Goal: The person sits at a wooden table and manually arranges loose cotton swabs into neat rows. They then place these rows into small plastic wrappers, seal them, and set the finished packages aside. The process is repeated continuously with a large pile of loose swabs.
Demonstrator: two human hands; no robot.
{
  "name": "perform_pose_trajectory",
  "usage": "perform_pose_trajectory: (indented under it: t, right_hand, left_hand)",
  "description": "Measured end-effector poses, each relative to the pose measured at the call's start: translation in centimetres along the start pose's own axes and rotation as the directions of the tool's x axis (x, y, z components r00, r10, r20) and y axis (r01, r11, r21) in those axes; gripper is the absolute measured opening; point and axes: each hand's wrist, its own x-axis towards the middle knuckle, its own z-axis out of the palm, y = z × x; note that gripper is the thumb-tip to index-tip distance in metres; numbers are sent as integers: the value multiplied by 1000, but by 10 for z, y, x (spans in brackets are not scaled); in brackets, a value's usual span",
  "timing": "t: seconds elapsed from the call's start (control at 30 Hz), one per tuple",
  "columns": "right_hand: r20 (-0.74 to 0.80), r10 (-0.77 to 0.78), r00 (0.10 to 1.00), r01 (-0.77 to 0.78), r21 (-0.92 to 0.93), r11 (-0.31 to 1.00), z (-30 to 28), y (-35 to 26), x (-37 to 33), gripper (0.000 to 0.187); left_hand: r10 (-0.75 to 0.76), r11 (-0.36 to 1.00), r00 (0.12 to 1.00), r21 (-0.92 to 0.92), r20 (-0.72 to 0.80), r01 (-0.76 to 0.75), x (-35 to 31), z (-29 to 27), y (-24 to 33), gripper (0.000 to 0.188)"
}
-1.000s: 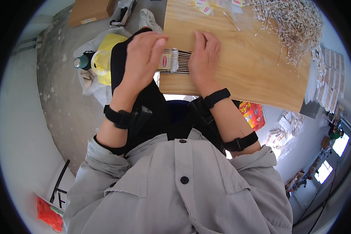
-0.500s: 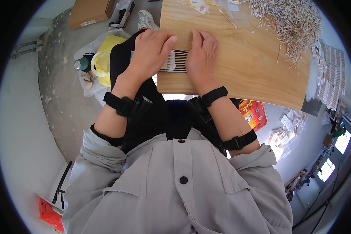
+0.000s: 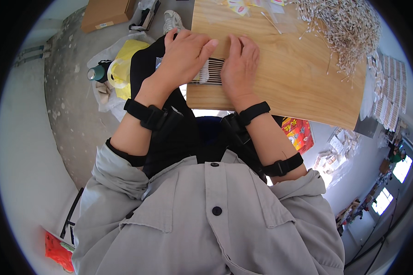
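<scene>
A flat row of cotton swabs point(image 3: 215, 72) with dark sticks and white tips lies at the near left corner of the wooden table point(image 3: 298, 78). My left hand point(image 3: 183, 59) arches over its white-tipped end, thumb stretched to the right, fingertips mostly hidden. Under that palm is a clear plastic bag point(image 3: 159, 62), a bluish bit of which shows beside the hand past the table edge; the white tips seem to be at its mouth. Against the other end of the row rests my right hand point(image 3: 241, 68), its fingers bent forward and slightly apart, covering the stick ends.
A large heap of loose cotton swabs point(image 3: 342, 30) covers the far right of the table. Printed packets point(image 3: 238, 8) and a single swab point(image 3: 271, 23) lie at the far edge. Left on the floor are a yellow bag point(image 3: 124, 68), a bottle point(image 3: 95, 73) and a cardboard box point(image 3: 106, 13).
Both hands and the row of swabs appear slightly farther right in the picture, as does the table edge. A finger of my left hand now lifts away from the others.
</scene>
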Motion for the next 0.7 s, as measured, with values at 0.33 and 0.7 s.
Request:
perform_pose_trajectory:
  t: [0.33, 0.7]
  right_hand:
    - [23, -6, 1000, 6, -11, 1000, -4, -1, 0, 39]
    - [20, -12, 1000, 12, -3, 1000, -2, 1, 0, 38]
  left_hand:
    - [34, 998, 989, -58, 141, -27, -1, -12, -2, 48]
    - [125, 987, 990, 99, 61, -130, -19, -3, 10, 78]
